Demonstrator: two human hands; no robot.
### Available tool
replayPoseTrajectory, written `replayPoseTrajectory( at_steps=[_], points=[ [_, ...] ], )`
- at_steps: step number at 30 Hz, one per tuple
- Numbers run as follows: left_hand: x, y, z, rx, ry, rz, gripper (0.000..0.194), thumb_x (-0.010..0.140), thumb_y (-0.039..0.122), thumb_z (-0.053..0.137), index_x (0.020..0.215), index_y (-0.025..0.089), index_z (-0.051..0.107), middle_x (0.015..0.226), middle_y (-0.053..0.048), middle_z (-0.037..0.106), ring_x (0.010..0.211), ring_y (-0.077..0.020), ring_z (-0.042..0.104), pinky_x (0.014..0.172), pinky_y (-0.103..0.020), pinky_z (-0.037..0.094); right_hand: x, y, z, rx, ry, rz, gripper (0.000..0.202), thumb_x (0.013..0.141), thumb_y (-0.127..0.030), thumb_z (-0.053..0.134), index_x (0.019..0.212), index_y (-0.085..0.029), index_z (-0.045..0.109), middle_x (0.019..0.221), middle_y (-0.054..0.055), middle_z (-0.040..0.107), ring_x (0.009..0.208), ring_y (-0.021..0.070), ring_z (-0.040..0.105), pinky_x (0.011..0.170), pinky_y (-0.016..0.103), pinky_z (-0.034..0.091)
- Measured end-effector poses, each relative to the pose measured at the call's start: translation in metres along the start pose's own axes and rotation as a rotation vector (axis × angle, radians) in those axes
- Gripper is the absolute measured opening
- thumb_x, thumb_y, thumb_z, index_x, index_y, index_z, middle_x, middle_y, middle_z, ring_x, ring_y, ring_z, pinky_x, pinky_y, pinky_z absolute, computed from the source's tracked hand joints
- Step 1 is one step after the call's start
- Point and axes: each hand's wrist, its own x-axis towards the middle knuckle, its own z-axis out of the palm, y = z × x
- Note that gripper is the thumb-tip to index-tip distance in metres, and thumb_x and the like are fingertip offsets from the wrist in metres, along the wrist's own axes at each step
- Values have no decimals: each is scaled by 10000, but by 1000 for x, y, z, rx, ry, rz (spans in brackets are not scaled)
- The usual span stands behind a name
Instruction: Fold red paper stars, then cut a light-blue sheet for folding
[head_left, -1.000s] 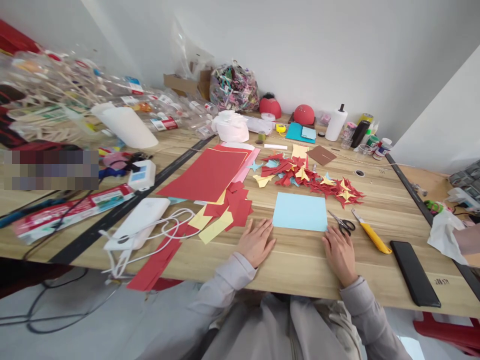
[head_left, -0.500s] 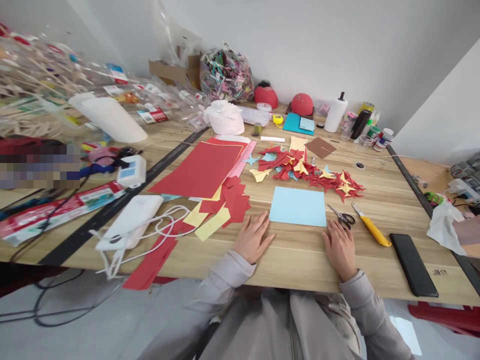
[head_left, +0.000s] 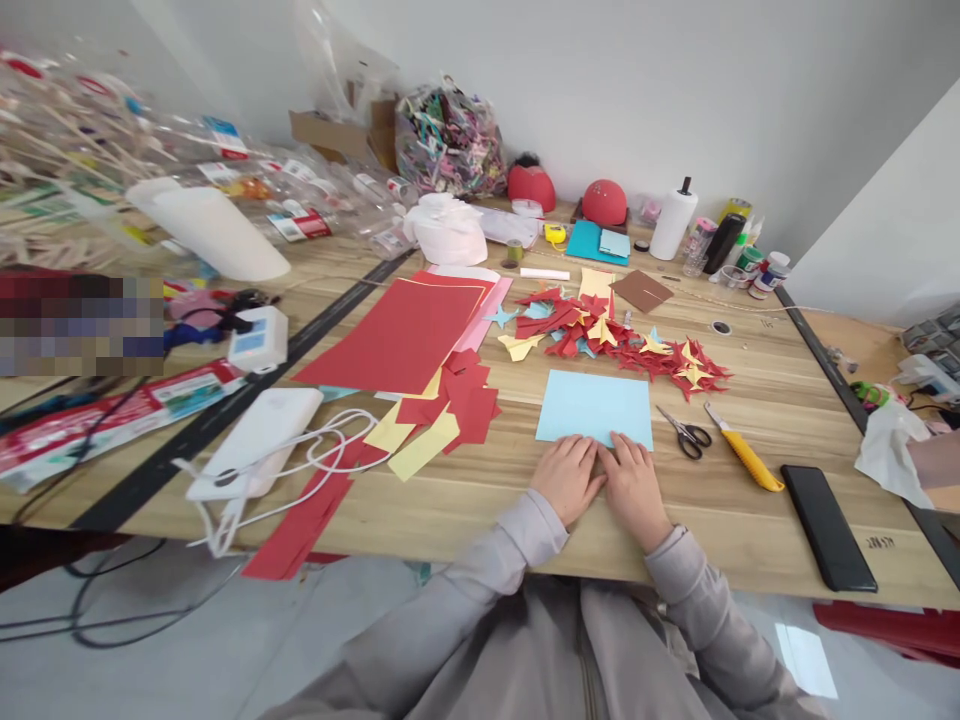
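Note:
A light blue sheet of paper [head_left: 595,402] lies flat on the wooden table in front of me. At its near edge my left hand [head_left: 568,476] rests palm down, fingers stretched out and touching the edge. My right hand [head_left: 634,488] lies close beside it, also with extended fingers at the same edge; the two hands almost meet at the thumbs and index fingers. To the right are black-handled scissors [head_left: 687,436] and a yellow utility knife [head_left: 744,450]. Beyond the blue sheet spreads a pile of folded and cut red, yellow and blue paper pieces [head_left: 600,325].
Large red sheets [head_left: 397,335] and red and yellow paper scraps [head_left: 469,400] lie left. A white power bank [head_left: 259,440] with a looped cable is near the left edge; a black phone [head_left: 827,527] is at right. Bottles and a white roll [head_left: 673,228] stand at the back.
Both hands have slid inward, from the sheet's two near corners to the middle of its near edge. The blue sheet has hardly moved.

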Motion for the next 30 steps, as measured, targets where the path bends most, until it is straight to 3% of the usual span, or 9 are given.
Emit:
replayPoseTrajectory(
  at_steps=[12,22,30],
  points=[
    [-9,2,-2,94,74,-97,430,918,376,390,1182,92,575,1212,-149,593,1155,-281,503,1057,-458,296,-3,6,-4,-6,33,24,335,888,-122,419,1150,-160,625,1307,129,570,1207,295,487,994,492,329],
    [-28,-37,-15,130,128,-181,363,921,259,358,1119,119,628,1141,-130,633,1080,-261,548,1035,-435,352,-17,27,-10,-53,29,91,341,839,-85,441,1094,-177,648,1293,92,591,1208,281,494,1037,469,246],
    [-33,-52,-12,180,231,-122,315,907,217,394,1054,110,652,1070,-113,669,1032,-247,573,997,-427,385,-31,45,-12,-93,119,173,325,840,-96,434,1071,-168,651,1270,89,609,1173,243,514,1006,409,259]
  ],
)
